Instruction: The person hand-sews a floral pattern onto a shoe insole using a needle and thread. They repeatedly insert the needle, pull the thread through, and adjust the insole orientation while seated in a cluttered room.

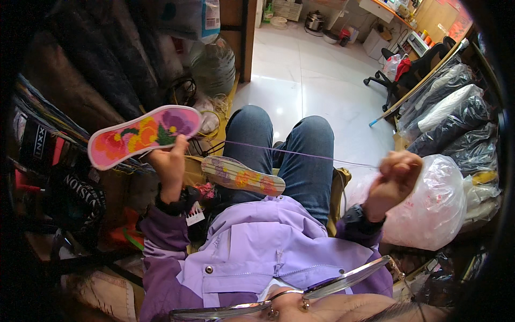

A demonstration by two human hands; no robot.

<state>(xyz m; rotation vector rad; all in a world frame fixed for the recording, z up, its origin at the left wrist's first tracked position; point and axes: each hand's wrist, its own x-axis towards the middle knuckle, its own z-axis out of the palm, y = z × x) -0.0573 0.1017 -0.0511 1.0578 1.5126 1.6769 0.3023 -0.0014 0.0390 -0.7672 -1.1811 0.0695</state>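
Note:
My left hand [171,161] grips a shoe insole [141,135] by its lower edge. The insole is embroidered with purple, yellow, orange and pink flowers and green leaves, and has a white rim. A purple thread [297,153] runs taut from near the insole across above my knees to my right hand [396,181]. That hand is raised at the right with curled fingers and is blurred; a needle cannot be made out. A second insole [243,177], striped and with purple, yellow and orange flowers, lies across my lap.
Bundles of coloured thread [52,108] hang at the left beside dark garments. A large white plastic bag [430,205] stands by my right arm, below plastic-wrapped garments [454,108]. A blue-tipped pole [414,90] leans there. Beyond my knees are a tiled floor [310,72] and an office chair [402,72].

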